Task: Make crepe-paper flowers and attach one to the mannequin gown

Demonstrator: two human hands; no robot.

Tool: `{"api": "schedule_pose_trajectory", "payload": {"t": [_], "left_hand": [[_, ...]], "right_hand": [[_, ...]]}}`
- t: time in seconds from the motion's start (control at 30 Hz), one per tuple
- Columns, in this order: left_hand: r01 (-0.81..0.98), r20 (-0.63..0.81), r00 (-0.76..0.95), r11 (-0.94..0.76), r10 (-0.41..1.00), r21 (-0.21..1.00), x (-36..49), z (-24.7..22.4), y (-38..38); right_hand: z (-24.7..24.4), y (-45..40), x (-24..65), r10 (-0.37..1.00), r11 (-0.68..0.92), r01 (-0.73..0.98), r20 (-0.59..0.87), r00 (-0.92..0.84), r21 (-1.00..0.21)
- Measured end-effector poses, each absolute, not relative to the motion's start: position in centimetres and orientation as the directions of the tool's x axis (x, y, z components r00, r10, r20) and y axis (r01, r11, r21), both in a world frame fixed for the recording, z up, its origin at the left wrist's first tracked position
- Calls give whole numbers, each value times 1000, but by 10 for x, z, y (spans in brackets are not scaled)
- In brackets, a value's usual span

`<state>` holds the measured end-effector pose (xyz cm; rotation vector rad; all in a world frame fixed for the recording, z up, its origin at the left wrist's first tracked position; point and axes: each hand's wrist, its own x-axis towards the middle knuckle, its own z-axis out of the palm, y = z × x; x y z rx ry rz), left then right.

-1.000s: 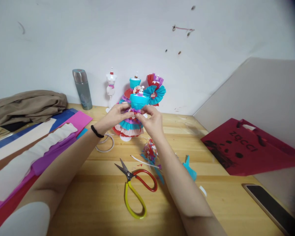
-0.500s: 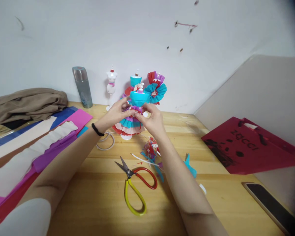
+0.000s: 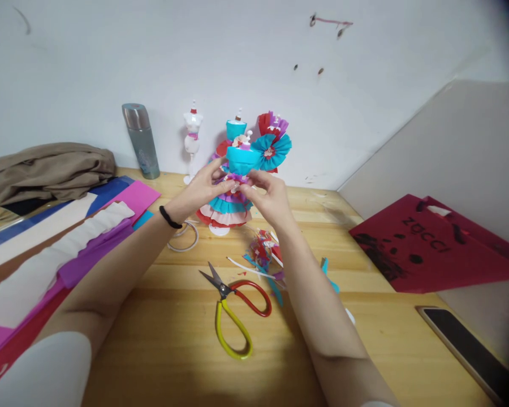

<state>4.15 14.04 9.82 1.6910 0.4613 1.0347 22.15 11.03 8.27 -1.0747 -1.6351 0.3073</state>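
A small dress form (image 3: 242,159) wears a turquoise paper top and a ruffled skirt (image 3: 227,208) in turquoise, pink and red; it stands upright on a white base. My left hand (image 3: 210,183) grips its waist from the left. My right hand (image 3: 268,195) is at the waist from the right, thumb and fingers closed on it, the thumbs of both hands nearly meeting in front. Behind stand another form with a turquoise top (image 3: 236,130) and one with a large turquoise paper flower (image 3: 271,151). A bare white form (image 3: 192,135) is to the left.
Open scissors (image 3: 223,291) lie in front of paper scraps (image 3: 261,251). A tape ring (image 3: 184,249) is near my left wrist. At left are paper sheets (image 3: 74,249), brown cloth (image 3: 51,172) and a bottle (image 3: 142,141); at right, a red bag (image 3: 432,249) and a phone (image 3: 462,345).
The camera view has shifted slightly, so most things on the table appear a little higher. Both hands remain at the dress form's waist, with only slight finger movement.
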Motion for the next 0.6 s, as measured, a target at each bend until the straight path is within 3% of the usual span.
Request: {"api": "schedule_pose_trajectory", "payload": {"t": [0.1, 0.23, 0.43, 0.6], "left_hand": [[-172, 409, 544, -379, 733, 909, 42, 100, 140], [-145, 423, 513, -411, 747, 900, 41, 100, 141], [-148, 426, 522, -413, 739, 898, 40, 99, 145], [-90, 407, 494, -421, 768, 903, 40, 99, 144]], "right_hand": [[85, 111, 232, 790, 536, 442, 612, 37, -719], [89, 106, 239, 831, 476, 510, 556, 4, -716], [97, 98, 234, 867, 342, 749, 498, -18, -568], [98, 95, 232, 907, 300, 789, 417, -60, -537]]}}
